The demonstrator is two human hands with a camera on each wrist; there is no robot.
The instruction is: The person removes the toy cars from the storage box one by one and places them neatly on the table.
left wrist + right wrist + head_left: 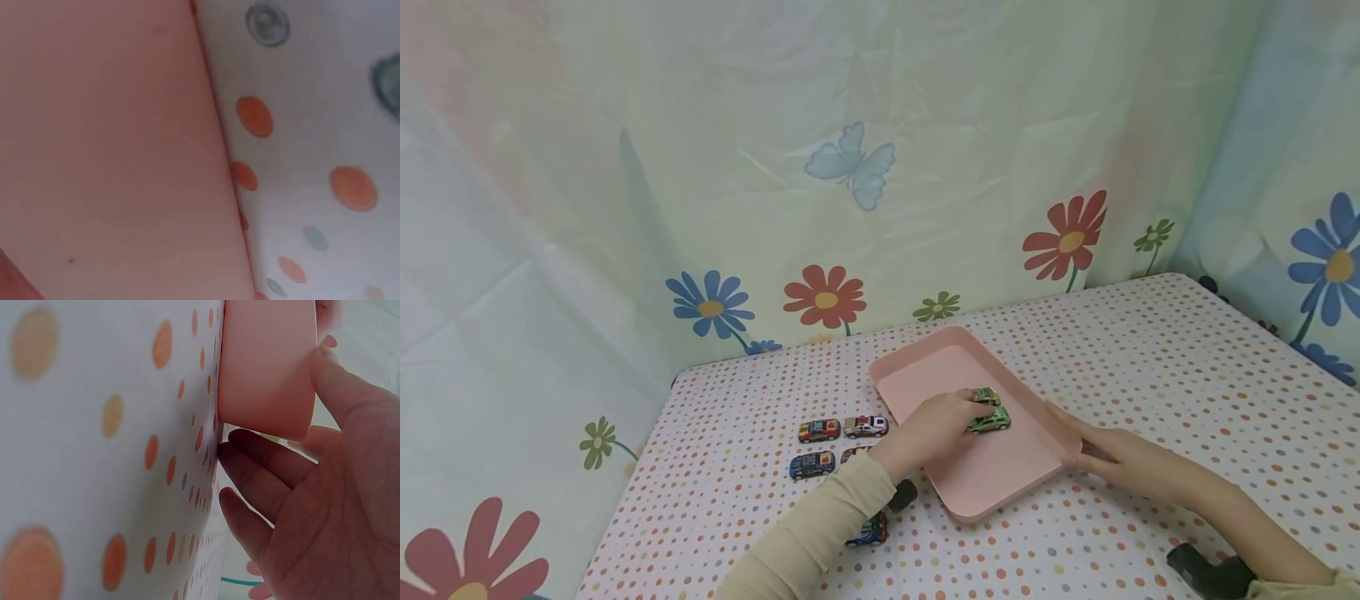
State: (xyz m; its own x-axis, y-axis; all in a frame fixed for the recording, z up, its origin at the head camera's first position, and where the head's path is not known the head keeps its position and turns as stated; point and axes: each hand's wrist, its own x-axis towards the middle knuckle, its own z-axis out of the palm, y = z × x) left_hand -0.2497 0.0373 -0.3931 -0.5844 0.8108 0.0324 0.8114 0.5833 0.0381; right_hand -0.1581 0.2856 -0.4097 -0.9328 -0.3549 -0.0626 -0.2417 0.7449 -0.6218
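Observation:
A pink tray lies at a slant on the dotted tablecloth, and its wall fills much of the left wrist view. My left hand reaches into it and pinches a green toy car at its left end. Just behind that car, another green toy car is in the tray, partly covered by my fingers. At the tray's near right corner, my right hand grips the tray. The right wrist view shows the thumb at the rim and fingers by the outer wall.
Left of the tray stand toy cars: a red-yellow one, a white one, a blue one and others partly hidden by my left forearm. A black strap or device sits at my right forearm. Flowered curtain hangs behind the table.

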